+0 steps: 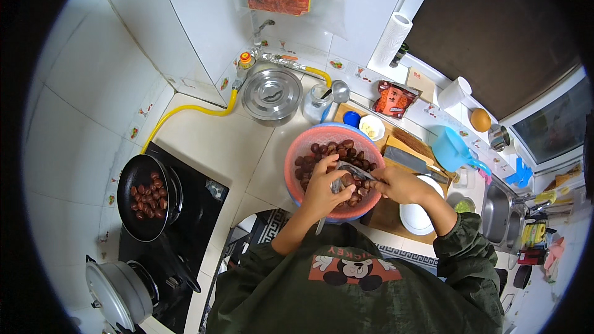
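A pink colander (pixel 293 159) nested in a blue basin (pixel 331 217) stands before me, holding many brown chestnuts (pixel 342 148). Over it, my left hand (pixel 322 189) pinches a chestnut (pixel 348 179). A grey metal piece also shows at its fingers, and a thin metal handle (pixel 320 226) sticks out below that hand; I cannot tell what it belongs to. My right hand (pixel 399 184) is closed around a metal-bladed tool (pixel 356 169), whose blade reaches across to the chestnut. The fingers hide its grip, so its exact kind is unclear.
Right of the basin, a cleaver (pixel 405 159) lies on a wooden board by a white plate (pixel 419 218) and a small white bowl (pixel 372 127). A frying pan (pixel 147 225) of chestnuts and a lidded pot (pixel 111 292) stand left. A lidded steel pot (pixel 271 94) sits behind.
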A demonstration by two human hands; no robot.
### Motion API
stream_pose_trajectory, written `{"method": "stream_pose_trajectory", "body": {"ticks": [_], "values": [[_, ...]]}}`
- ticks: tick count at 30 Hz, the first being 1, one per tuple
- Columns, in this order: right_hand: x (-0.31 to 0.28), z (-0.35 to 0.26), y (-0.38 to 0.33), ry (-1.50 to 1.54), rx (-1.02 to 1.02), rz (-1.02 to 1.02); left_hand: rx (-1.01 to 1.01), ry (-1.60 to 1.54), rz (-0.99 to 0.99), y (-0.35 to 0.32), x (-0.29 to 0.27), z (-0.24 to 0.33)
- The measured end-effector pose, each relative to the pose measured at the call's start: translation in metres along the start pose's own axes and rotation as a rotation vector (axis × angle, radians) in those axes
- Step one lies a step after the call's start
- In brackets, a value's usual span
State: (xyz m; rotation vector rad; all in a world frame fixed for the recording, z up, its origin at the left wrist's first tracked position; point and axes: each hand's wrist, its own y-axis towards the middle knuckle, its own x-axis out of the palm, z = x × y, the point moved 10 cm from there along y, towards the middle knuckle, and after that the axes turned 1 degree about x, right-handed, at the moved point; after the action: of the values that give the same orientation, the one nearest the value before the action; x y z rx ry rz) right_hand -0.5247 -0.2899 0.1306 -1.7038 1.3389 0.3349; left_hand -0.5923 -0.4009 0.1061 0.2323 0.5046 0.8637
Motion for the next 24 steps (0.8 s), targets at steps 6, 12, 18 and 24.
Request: {"method": "stream_pose_trajectory", "body": {"ticks": [6,12,18,24], "values": [[-0.025,-0.005,-0.002,-0.082,0.014,0.082,-0.223,-0.569,0.041,-0.016,-0.042,-0.001],[-0.045,0.0,-0.019,0.063,0.095,0.171,-0.221,-0.139,0.584,-0.06,-0.212,-0.017],[-0.064,0.016,-0.027,0.061,0.057,0.314,-0.755,0.921,0.914,-0.193,-0.422,-0.032],[-0.066,0.027,-0.023,0.078,0.077,0.302,-0.99,0.786,0.437,-0.191,-0.433,-0.11]]}}
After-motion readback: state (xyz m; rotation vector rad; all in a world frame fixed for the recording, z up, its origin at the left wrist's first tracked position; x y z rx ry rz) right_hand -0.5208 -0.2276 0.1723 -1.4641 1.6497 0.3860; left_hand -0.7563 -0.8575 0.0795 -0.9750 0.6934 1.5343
